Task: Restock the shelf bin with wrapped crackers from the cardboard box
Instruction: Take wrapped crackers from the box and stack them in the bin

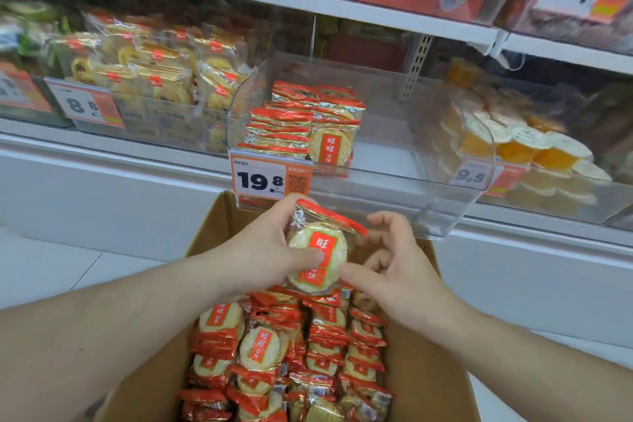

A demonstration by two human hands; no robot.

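My left hand (270,247) grips a stack of wrapped crackers (320,250), round rice crackers in clear wrap with red labels, above the open cardboard box (421,370). Beside it, my right hand (394,260) has its fingers loosely curled, and its thumb touches the lower right edge of the stack. The box holds several rows of the same wrapped crackers (284,353). Just above and behind my hands is the clear plastic shelf bin (455,161) with a 19.8 price tag. A pile of wrapped crackers (305,123) fills its left part, while its right part is bare.
To the left is a bin of yellow-wrapped biscuits (154,79) with an 8.8 price tag. A bin of orange jelly cups (534,147) sits to the right. The upper shelf (308,0) with more price tags overhangs the bins. White floor tiles (68,267) lie left of the box.
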